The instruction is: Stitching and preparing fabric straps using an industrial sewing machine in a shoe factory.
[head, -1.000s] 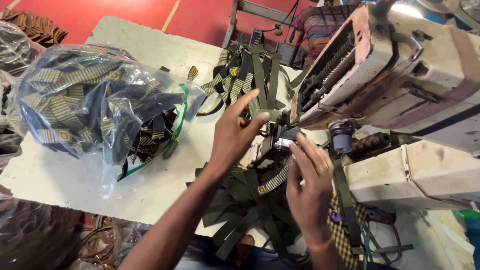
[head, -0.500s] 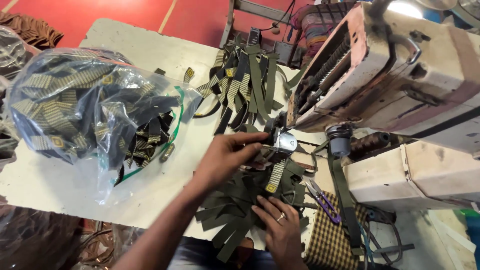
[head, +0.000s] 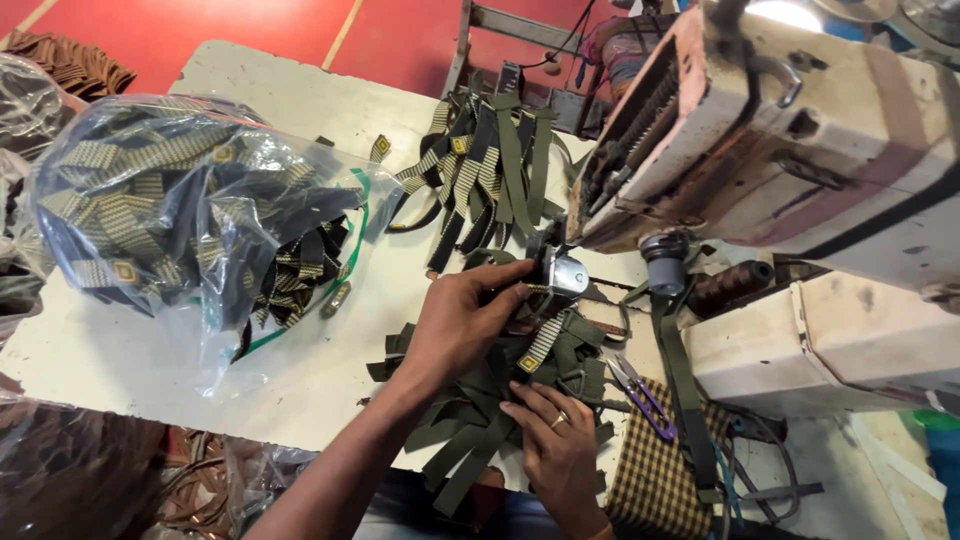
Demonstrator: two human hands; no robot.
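On the worn table [head: 250, 90], left hand [head: 465, 320] pinches an olive strap [head: 545, 340] up at the sewing machine [head: 790, 150] foot; right hand [head: 560, 450] lies flat, fingers spread, on the strap pile [head: 470, 420]. Plastic bag [head: 170, 210] left.

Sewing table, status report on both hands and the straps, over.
Left hand gripping strap at presser foot. Right hand flat on loose strap pile. Purple snips lie alongside.

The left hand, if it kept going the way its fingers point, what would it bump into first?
The left hand points up and to the right, so it would probably meet the small metal guide at its fingertips first, then the sewing machine behind it. Depth is hard to judge.
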